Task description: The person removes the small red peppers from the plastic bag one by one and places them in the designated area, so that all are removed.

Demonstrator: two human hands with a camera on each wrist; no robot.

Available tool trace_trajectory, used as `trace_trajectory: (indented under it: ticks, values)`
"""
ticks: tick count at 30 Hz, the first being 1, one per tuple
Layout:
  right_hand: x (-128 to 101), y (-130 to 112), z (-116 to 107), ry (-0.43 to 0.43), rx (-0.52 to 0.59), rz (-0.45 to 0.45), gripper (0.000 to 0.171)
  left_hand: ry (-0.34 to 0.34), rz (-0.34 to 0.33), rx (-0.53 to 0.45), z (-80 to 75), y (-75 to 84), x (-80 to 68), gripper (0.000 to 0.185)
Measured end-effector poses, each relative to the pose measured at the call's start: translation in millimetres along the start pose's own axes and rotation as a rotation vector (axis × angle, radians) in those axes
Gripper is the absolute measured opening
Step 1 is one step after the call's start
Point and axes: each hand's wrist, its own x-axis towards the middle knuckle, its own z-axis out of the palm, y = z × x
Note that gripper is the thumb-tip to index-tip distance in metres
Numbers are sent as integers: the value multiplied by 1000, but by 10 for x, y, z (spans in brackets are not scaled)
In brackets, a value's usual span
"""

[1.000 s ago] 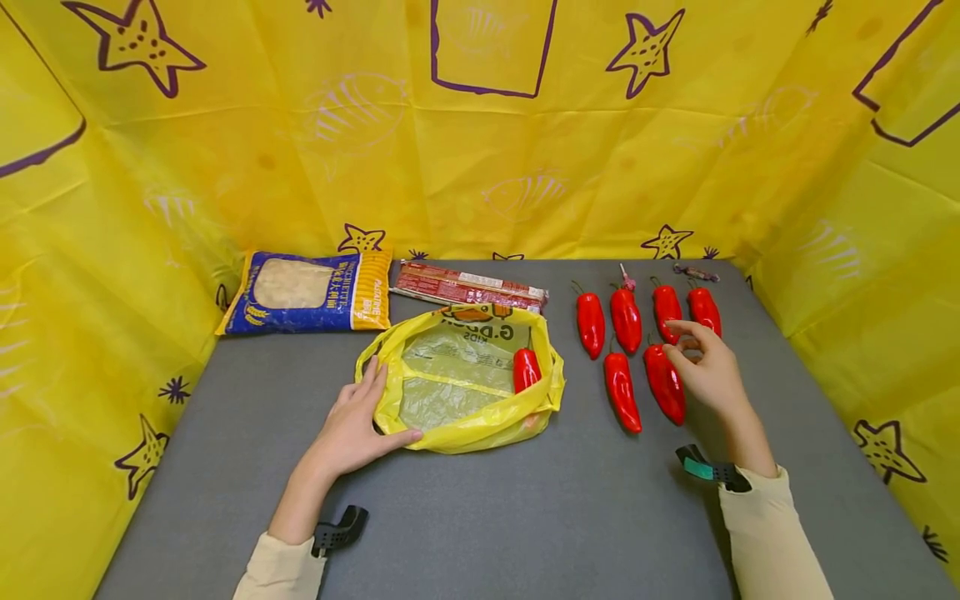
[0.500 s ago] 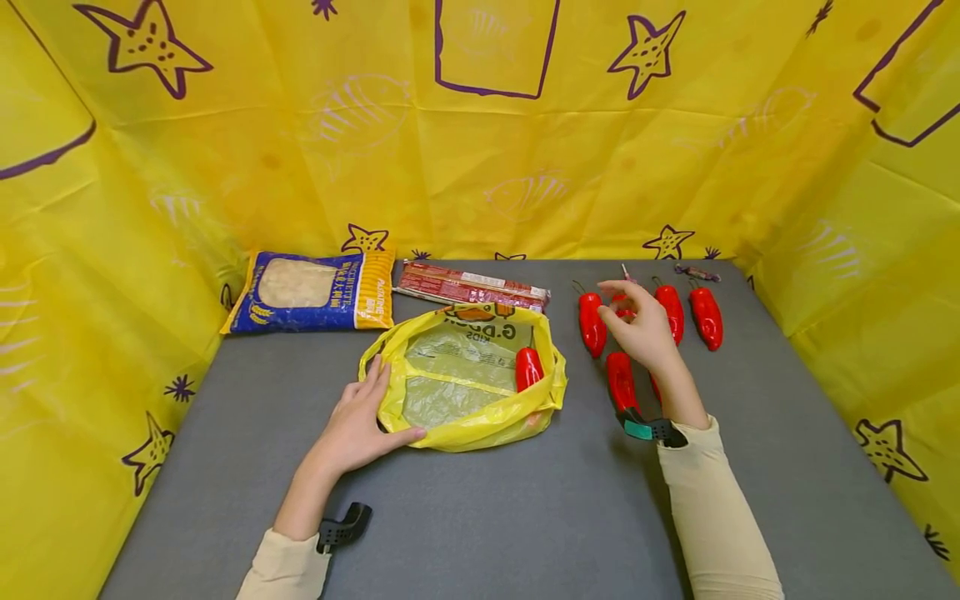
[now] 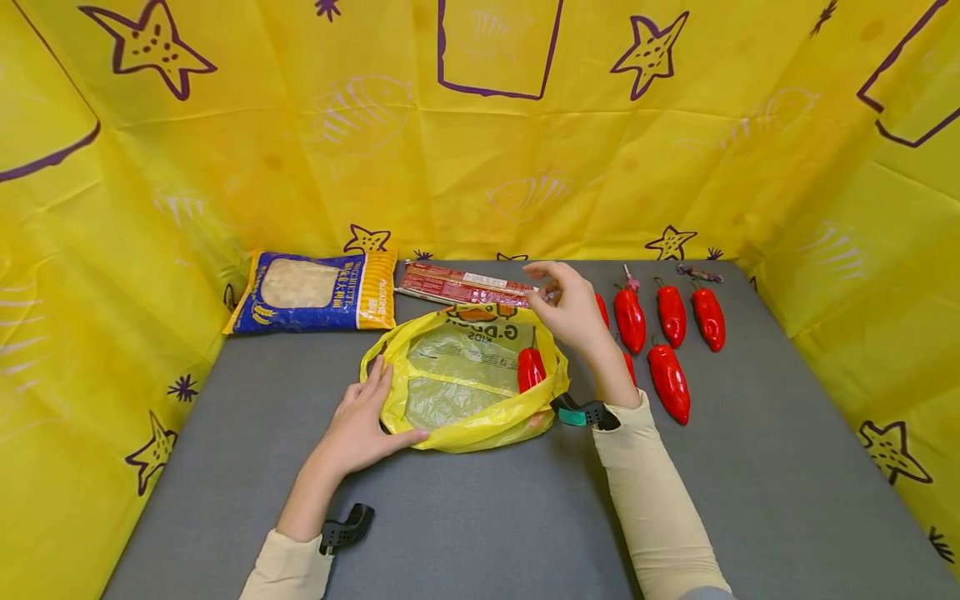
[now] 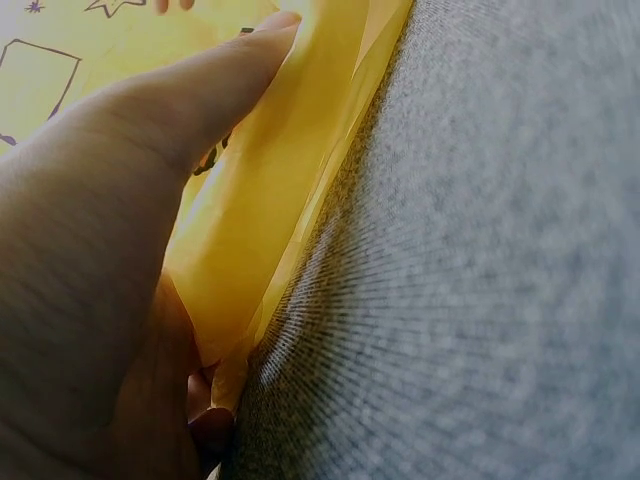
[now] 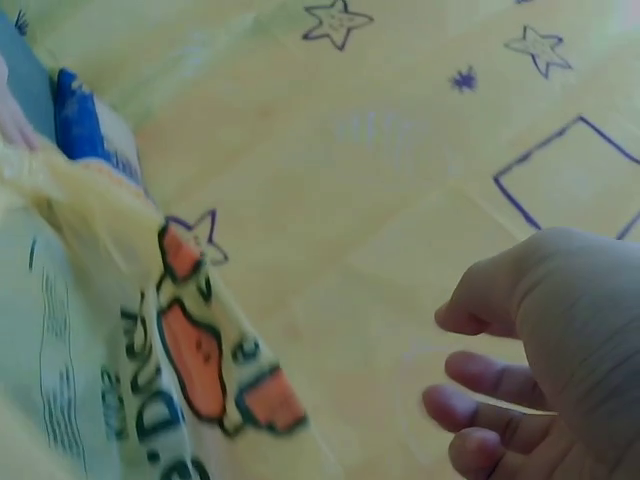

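Note:
My left hand [image 3: 360, 433] rests on the left side of a yellow plastic bag [image 3: 472, 437], fingers and thumb spread along its rim. The bag lies with its mouth wide; one red pepper [image 3: 530, 371] shows inside at the right. In the left wrist view the thumb [image 4: 220, 95] stretches across the yellow plastic. My right hand [image 3: 566, 308] hovers over the bag's back right corner, fingers loosely bent and holding nothing; the right wrist view shows a gap between thumb and fingers. Several red peppers [image 3: 669, 383] lie right of it, two partly hidden by the right arm.
A blue and yellow pasta packet [image 3: 300, 292] lies at the back left. Beside it, behind the bag, is a long red packet [image 3: 457, 283]. A small wrapped candy [image 3: 699, 273] and a pink lollipop [image 3: 632, 282] lie at the back right. Yellow printed cloth [image 3: 450, 167] walls the table.
My right hand has swept left from above the peppers to the bag's back right corner, holding nothing throughout. The left hand has stayed on the bag.

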Motion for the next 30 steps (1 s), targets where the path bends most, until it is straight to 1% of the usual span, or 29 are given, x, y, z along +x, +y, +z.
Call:
trace_trajectory:
  ticks: [3, 7, 11, 14, 18, 20, 26, 30]
  values:
    - [50, -108, 115, -52, -31, 0, 38, -2, -2, 2, 3, -5, -3, 130]
    - [88, -225, 279, -151, -77, 23, 38, -4, -3, 8, 6, -11, -5, 130]
    - [112, -275, 423, -259, -113, 46, 33, -3, -4, 8, 6, -8, -2, 130]
    - [118, -270, 490, -348, -169, 77, 28, -3, -7, 3, 8, -2, 2, 130]
    - [107, -229, 501, -451, -258, 146, 27, -6, -4, 0, 17, 9, 6, 130]
    - [96, -205, 479, -481, -297, 175, 29, -5, -1, -1, 20, 11, 4, 130]
    - [64, -183, 399, -517, -425, 250, 36, 6, 3, 1, 16, 4, -4, 129]
    - [54, -209, 384, -552, -495, 364, 25, 9, 4, 1, 12, -7, -7, 129]
